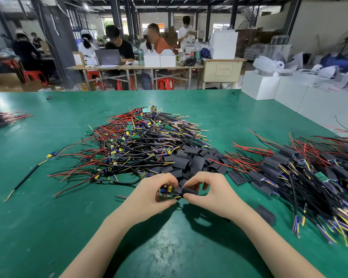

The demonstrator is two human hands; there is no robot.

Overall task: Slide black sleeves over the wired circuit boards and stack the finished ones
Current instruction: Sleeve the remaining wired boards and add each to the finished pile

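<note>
A small circuit board (166,190), with yellow and blue parts on it, is pinched between the curled fingers and thumb of the left hand (149,194). A single black sleeve (190,190) is gripped by the curled fingers and thumb of the right hand (211,192), its open end held against the board's wired end. Both hands are held just above the green bench (38,217).

Just beyond the hands a heap of loose black sleeves (191,160) is spread, too many to count. Beyond and to the left of the hands, one large pile of bare wired boards (141,137) is heaped, uncounted. To the right of the hands, one stack of sleeved boards (309,177) is laid with wires fanned out. One flat sleeve (266,214) is seen alone to the right of the hands, and one wired board (51,155) is set apart far to their left. A further small bundle (2,119) is seen at the bench's far left edge. Five people are counted in the background, four of them around a table (129,67) far beyond the hands.
</note>
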